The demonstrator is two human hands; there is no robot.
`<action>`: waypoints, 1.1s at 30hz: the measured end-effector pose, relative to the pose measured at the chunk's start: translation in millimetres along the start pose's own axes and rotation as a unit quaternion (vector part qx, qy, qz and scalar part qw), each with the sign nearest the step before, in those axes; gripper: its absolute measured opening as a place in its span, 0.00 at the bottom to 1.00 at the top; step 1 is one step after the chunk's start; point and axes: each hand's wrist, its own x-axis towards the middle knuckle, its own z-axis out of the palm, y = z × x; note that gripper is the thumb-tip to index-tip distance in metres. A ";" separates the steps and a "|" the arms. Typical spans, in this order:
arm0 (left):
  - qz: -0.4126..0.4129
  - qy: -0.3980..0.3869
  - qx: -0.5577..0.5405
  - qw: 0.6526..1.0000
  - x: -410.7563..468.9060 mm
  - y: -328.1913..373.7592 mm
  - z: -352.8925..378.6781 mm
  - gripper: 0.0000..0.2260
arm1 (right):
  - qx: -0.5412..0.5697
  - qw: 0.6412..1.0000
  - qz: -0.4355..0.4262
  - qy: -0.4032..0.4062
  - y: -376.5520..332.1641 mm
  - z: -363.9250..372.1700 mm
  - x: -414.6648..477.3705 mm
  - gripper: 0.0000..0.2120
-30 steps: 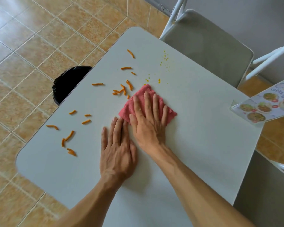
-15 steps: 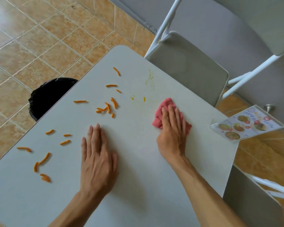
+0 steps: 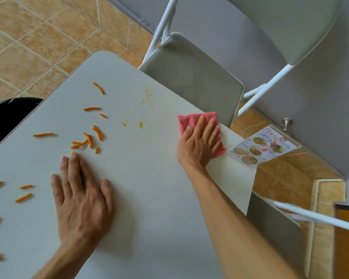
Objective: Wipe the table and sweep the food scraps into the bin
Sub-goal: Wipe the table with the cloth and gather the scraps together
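Now, right hand: flat, fingers straight, pressing pink cloth at table's right edge, likely for wiping pressure.
Left hand: spread flat, holding nothing, probably bracing.
Scraps: thin orange strips, scattered left.
Bin: black, left edge, below table.
Textures: cloth fuzzy; table smooth, grey.

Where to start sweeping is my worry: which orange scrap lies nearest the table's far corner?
The lone curved scrap, beyond all other strips, left of the yellow crumbs.
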 end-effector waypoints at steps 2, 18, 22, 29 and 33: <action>-0.003 -0.002 -0.002 1.000 1.3 3.5 0.6 0.33 | -0.007 0.998 -0.065 -0.011 -11.4 0.7 0.2 0.31; -0.002 -0.017 0.030 0.999 3.9 8.0 -1.8 0.33 | -0.009 0.981 -0.192 0.005 -44.6 13.5 27.5 0.29; -0.003 -0.019 0.027 0.999 2.4 5.0 -2.3 0.33 | 0.030 0.998 -0.056 0.013 -110.2 24.3 2.6 0.26; 0.001 -0.026 0.029 0.999 4.3 6.2 -1.4 0.32 | 0.000 0.976 -0.218 -0.004 -123.3 25.6 35.5 0.26; -0.001 -0.030 0.025 0.999 3.6 4.0 -1.2 0.33 | 0.054 0.990 -0.112 0.064 -155.9 38.5 -10.9 0.27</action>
